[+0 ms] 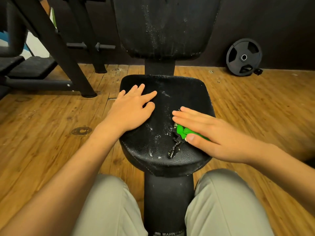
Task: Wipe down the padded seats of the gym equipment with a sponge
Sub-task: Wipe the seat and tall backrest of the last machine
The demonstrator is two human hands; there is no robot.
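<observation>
A black padded seat (184, 92) fills the middle of the view, flecked with white specks and torn near its front centre. My left hand (131, 109) rests flat on the seat's left half with fingers spread. My right hand (209, 132) lies flat on the right half, fingers straight, pressing a green sponge (183, 131) against the pad. Only the sponge's left end shows from under the palm and thumb. Behind the seat rises the black padded backrest (167, 26), also speckled white.
The seat stands on a thick black post (167, 201) between my knees, over a wooden floor (51, 126). A black machine frame (56, 53) stands at the left. A weight plate (244, 57) leans on the dark wall at the back right.
</observation>
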